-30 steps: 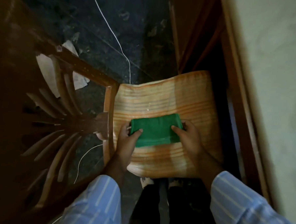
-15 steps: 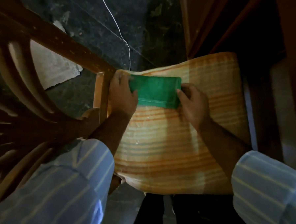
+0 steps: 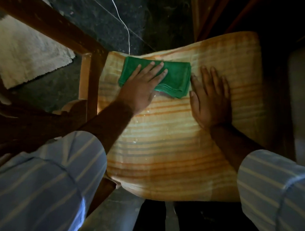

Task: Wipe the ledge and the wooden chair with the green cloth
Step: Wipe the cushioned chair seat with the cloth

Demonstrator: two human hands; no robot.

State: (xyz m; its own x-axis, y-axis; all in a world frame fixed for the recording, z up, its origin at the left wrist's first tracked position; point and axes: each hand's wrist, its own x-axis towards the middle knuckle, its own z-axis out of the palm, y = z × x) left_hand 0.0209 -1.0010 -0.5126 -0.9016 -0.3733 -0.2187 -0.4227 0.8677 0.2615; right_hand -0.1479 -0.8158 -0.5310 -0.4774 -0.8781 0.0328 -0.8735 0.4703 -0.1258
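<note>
1 green cloth (image 3: pixel 175 77), 2 hands | left hand (image 3: pixel 142 86) pressing flat on cloth, grip wide | right hand (image 3: pixel 209 99) lying flat at cloth's 3 o'clock, grip wide, on cushion (image 3: pixel 173 143)

Dim room, close frame: much of a chair and its surroundings lost to shadow and the picture's edges.

The left hand (image 3: pixel 140 87) lies flat over the green cloth (image 3: pixel 175 77), hiding its middle, and what the cloth covers of the striped cushion (image 3: pixel 164 151) cannot be seen. The wooden chair (image 3: pixel 89 76) runs off the left edge, its back rails blurred and dark, while the seat under the cushion is hidden. Both striped sleeves (image 3: pixel 38 189) are cut by the bottom edge. At right, a pale surface (image 3: pixel 302 105) is smeared and unreadable. A thin white cord (image 3: pixel 125 25) leaves the top edge.
</note>
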